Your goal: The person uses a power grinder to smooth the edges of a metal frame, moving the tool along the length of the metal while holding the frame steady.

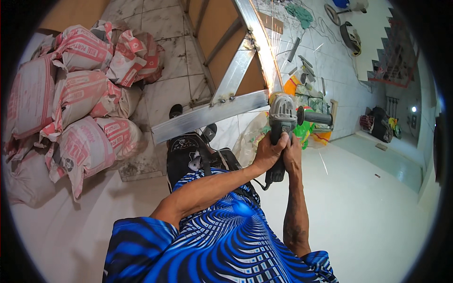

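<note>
Toward three o'clock, I have left hand [270, 153] and right hand [293, 154] both wrapped around the grinder [283, 109]; sparks [274, 52] stream along the frame [207, 118] toward one o'clock.

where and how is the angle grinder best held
Likely by the grinder's dark rear body with the left hand, from the near side, and the side handle with the right hand, from the right. The body runs back toward the person; the handle juts rightward, ungripped; sparks fly off the far end.
</note>
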A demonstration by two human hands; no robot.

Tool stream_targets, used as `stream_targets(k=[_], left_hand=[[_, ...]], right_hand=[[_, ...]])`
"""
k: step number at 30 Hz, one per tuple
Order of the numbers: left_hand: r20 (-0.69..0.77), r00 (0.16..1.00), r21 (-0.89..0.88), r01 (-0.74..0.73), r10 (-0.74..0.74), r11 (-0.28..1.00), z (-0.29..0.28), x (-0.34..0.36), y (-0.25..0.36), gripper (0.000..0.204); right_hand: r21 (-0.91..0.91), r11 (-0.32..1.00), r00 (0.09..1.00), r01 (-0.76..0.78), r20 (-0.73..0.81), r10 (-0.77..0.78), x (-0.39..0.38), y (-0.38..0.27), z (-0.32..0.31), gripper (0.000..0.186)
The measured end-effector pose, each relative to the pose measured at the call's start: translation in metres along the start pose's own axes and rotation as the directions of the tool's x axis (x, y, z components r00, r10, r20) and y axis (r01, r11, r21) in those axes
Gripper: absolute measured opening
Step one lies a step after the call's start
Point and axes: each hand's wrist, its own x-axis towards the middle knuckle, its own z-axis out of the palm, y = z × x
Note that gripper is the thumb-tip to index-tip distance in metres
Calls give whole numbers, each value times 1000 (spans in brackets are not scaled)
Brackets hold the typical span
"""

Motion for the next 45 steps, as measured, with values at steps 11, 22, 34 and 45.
stream_targets(k=[11, 22, 34, 45], left_hand=[[-35, 999, 57, -12, 14, 998, -1, -3, 16, 67], [5, 1000, 122, 26, -27, 992, 0, -3, 15, 67], [-22, 999, 103, 33, -31, 994, -6, -4, 15, 65], [-13, 1000, 111, 14, -13, 994, -7, -3, 11, 67]], right_hand=[[46, 998, 999, -45, 1, 45, -1, -12, 0, 45], [199, 978, 996, -60, -55, 72, -7, -3, 1, 47], [148, 986, 997, -73, -20, 77, -6, -2, 8, 43], [123, 991, 998, -60, -25, 64, -7, -1, 9, 43]])
